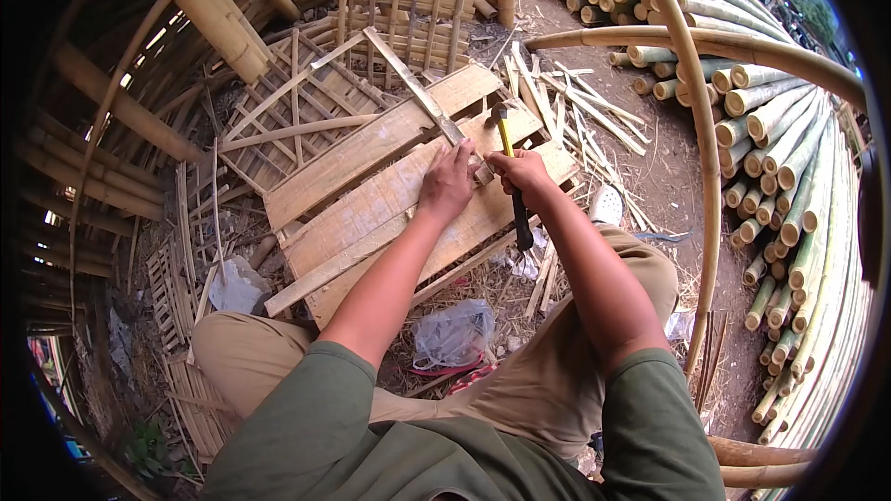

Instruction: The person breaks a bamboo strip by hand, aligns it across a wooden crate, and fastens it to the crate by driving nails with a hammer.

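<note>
On the bench, a stiff-looking slat is held by the left hand, a hammer mid-handle by the right hand.

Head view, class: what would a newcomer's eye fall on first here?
Probably the great stack of round, green-and-tan bamboo poles filling the right side, cut ends showing. Next, near the centre, the yellow-and-black hammer in the person's right hand, over a low platform of pale wooden planks.
</note>
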A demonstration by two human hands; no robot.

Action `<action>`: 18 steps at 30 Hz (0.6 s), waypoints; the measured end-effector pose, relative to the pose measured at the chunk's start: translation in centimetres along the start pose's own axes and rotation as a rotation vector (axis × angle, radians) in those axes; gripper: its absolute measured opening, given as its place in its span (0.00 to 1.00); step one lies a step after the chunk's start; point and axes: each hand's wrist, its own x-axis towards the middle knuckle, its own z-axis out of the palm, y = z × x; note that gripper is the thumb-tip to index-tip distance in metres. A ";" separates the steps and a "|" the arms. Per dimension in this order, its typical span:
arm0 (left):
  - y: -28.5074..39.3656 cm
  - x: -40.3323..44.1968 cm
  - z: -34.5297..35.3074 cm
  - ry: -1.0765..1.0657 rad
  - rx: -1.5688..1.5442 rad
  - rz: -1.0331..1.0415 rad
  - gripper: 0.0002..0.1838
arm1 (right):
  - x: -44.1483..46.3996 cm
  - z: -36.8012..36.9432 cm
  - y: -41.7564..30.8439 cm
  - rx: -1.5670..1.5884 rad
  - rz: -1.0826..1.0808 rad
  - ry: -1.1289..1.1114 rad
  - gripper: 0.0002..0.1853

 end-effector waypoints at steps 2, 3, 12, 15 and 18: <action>-0.1 -0.1 0.0 -0.003 0.006 0.005 0.18 | 0.4 0.0 0.4 0.000 -0.003 -0.012 0.14; 0.0 -0.1 -0.1 -0.006 0.012 0.010 0.18 | 0.5 0.1 0.6 0.011 -0.005 -0.015 0.15; -0.2 0.0 0.0 -0.011 0.004 0.045 0.11 | 0.7 0.4 0.8 -0.045 0.009 0.011 0.16; -0.2 0.0 0.0 -0.016 0.004 0.048 0.10 | 0.9 0.4 0.9 -0.054 0.011 0.014 0.15; 0.0 -0.1 -0.1 -0.028 -0.020 0.009 0.09 | 0.7 0.4 0.9 -0.040 0.007 0.010 0.15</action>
